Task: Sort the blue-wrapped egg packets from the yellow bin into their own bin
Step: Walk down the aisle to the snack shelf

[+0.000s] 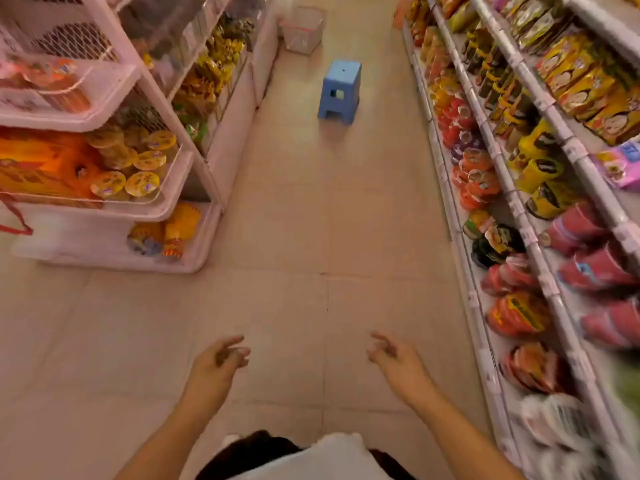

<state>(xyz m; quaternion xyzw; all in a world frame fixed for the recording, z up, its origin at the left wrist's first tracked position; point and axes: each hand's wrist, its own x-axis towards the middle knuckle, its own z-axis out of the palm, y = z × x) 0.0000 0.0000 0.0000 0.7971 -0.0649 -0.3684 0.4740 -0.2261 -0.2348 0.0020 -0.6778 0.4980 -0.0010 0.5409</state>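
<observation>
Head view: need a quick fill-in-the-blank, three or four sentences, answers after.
1. The plastic stool standing in the aisle is ____ in colour.
2. Beyond the stool, a wire basket sits on the ____.
3. The left hand and the right hand both hold ____.
4. The shelves of packaged snacks run along the person's ____ side.

Answers: blue; floor; nothing; right

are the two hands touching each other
Apart. The head view shows the left hand and right hand held out in front, with bare floor tile plainly visible between them.
</observation>
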